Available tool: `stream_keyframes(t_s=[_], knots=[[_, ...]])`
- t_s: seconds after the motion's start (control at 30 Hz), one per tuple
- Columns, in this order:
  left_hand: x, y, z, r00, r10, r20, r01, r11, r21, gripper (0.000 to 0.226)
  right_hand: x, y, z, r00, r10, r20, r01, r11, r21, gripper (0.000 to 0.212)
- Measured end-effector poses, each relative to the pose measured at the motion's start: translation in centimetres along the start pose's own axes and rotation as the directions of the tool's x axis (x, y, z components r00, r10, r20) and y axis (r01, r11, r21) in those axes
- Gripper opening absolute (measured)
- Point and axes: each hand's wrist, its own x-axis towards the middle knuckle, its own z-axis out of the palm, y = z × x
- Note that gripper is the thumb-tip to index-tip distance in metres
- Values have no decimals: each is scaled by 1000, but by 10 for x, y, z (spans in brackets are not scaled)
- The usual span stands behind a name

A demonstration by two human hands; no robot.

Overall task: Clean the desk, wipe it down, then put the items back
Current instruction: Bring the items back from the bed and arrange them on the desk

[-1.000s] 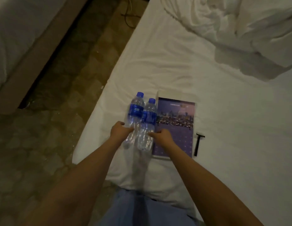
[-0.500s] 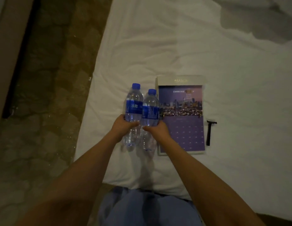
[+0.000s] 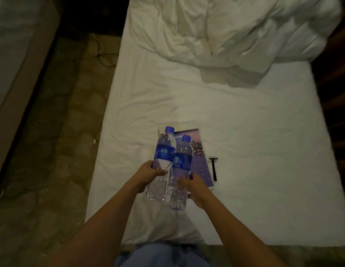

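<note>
Two clear water bottles with blue caps and blue labels are raised above the white bed (image 3: pixel 245 151). My left hand (image 3: pixel 148 175) grips the left bottle (image 3: pixel 164 149) round its lower body. My right hand (image 3: pixel 191 186) grips the right bottle (image 3: pixel 182 158) the same way. The bottles touch side by side and tilt slightly away from me. Beneath them lies a purple calendar booklet (image 3: pixel 199 162), partly hidden by the bottles. A black razor (image 3: pixel 214 168) lies on the sheet just right of the booklet.
A crumpled white duvet (image 3: pixel 225 31) covers the far end of the bed. Brown patterned floor (image 3: pixel 52 151) runs along the left, with a dark cable (image 3: pixel 102 56) near the top. A second bed's edge (image 3: pixel 19 74) is at far left.
Both hands have closed round the bottles and lifted them off the sheet, over the booklet's left part. The camera tilted up, bringing the duvet into view.
</note>
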Motion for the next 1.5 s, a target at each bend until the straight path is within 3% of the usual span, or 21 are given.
stream_keyframes(t_s=[0.1,0.23,0.33,0.47,0.6,0.73,0.9,0.97,1.13,1.3,1.5], knots=[[-28,25,32,991,100,88,-106,992,64,26,-42,-3,-31,995,-78,-57,83,993,82,35],[-71,52,100,955,204,213,-239,959,152,32,-107,15,-85,970,-168,-173,199,964,177,32],[-111,62,165,908,248,338,-323,927,188,24,-160,43,-135,938,-201,-281,267,938,220,34],[-166,55,268,840,277,466,-430,864,262,38,-240,104,-208,865,-251,-435,397,872,287,31],[-218,26,372,738,240,630,-522,795,309,48,-309,181,-272,761,-210,-614,483,816,319,45],[-270,-16,473,656,230,719,-605,730,318,40,-378,265,-325,658,-178,-731,561,764,319,45],[-342,-65,583,526,163,835,-697,645,313,28,-452,358,-369,506,-58,-861,686,631,361,45],[-371,-83,625,451,108,886,-741,600,303,25,-479,392,-381,443,14,-897,744,552,376,38],[-435,-126,721,224,-74,972,-851,471,232,27,-531,468,-409,305,190,-933,847,394,357,47],[-480,-194,833,137,-229,964,-885,409,223,29,-571,548,-449,145,390,-909,909,309,278,43],[-548,-287,974,-50,-478,877,-922,359,143,27,-638,647,-503,-2,583,-812,939,281,200,39]])
